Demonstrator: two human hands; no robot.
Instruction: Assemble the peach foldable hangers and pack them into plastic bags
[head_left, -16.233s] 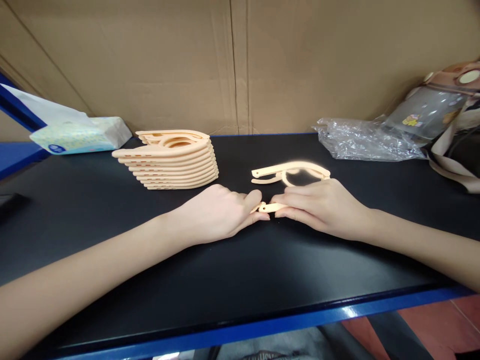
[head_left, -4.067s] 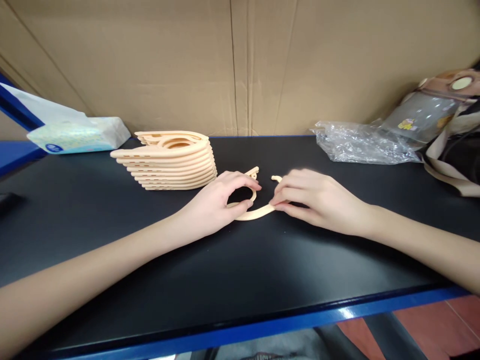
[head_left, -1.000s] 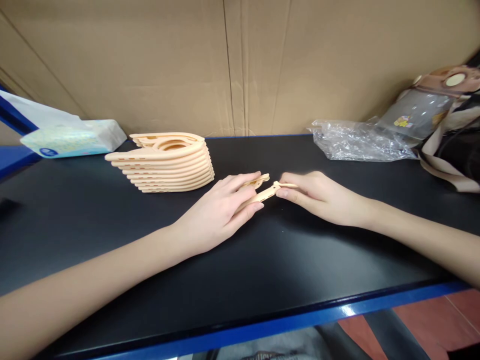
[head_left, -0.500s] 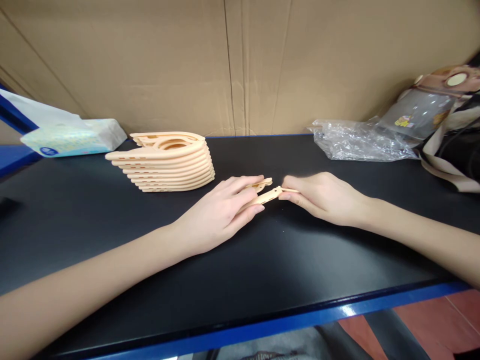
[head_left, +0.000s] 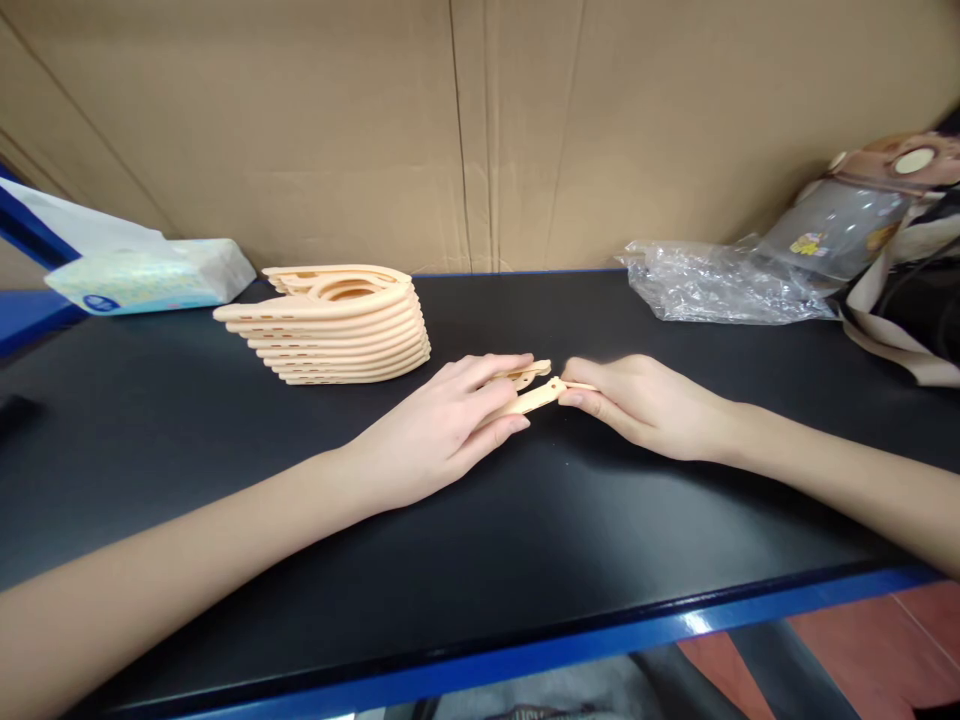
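My left hand (head_left: 457, 415) is closed over a cream plastic piece (head_left: 538, 397), with its fingers on top and the thumb along the near side. Two arms of the piece stick out to the right past my fingertips, and the nearer one has small holes; the rest lies hidden under my palm. My right hand (head_left: 634, 402) pinches a thin cream strip (head_left: 581, 386) between thumb and curled fingers, at the end of the nearer arm. Whether the strip is joined to the arm I cannot tell. Left of my hands stands a neat stack of similar cream pieces (head_left: 352, 340).
A tissue pack (head_left: 157, 280) lies at the back left of the black table (head_left: 480, 570). Crumpled clear plastic (head_left: 720, 285) and a bottle with a brown lid (head_left: 840, 225) sit at the back right, near a beige strap (head_left: 885, 330). Cardboard (head_left: 337, 130) rises behind.
My right hand has dropped slightly toward me, with the strip still pinched. The exposed arms of the piece have shifted a little to the right and toward me.
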